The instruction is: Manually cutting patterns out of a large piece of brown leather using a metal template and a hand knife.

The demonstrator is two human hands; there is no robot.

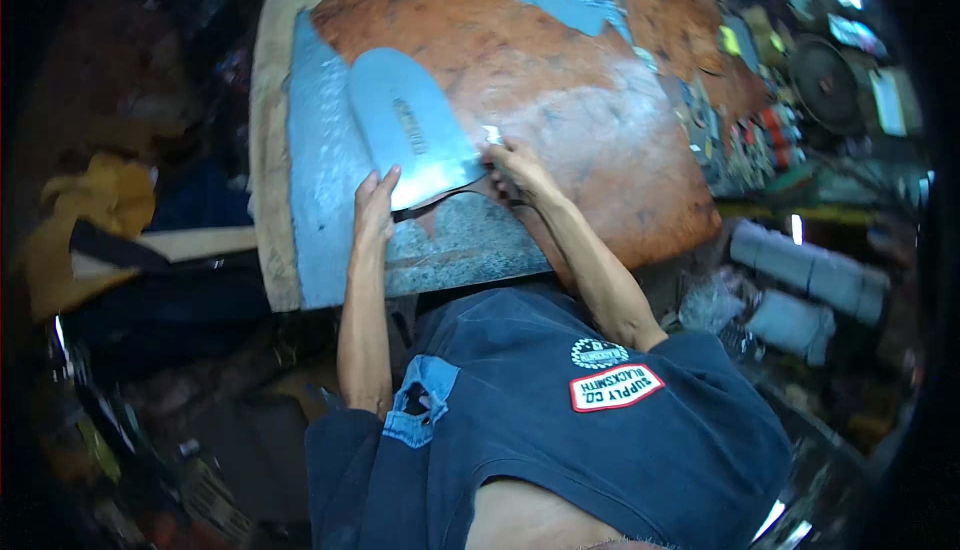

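Observation:
A flat, blue-grey, shiny template (pixel 405 115) with a rounded far end lies over the left part of a brown leather hide (pixel 590 130). My left hand (pixel 376 205) is closed on the template's near left corner, its thumb and fingertips at the edge. Just beyond the template's near right corner, my right hand (pixel 515 170) is closed round a small tool with a bright silver end (pixel 492 136); most of the tool is hidden by the fingers, so its kind cannot be told. A dark curved strip of leather (pixel 435 206) shows along the template's near edge, between the hands.
Under the hide lies a blue-grey board (pixel 460 250) on a worn wooden table (pixel 270 190). At the far right are several tools and leather pieces (pixel 680 10). Wrapped rolls (pixel 810 270) lie to the right; yellow material (pixel 110 195) hangs at the left.

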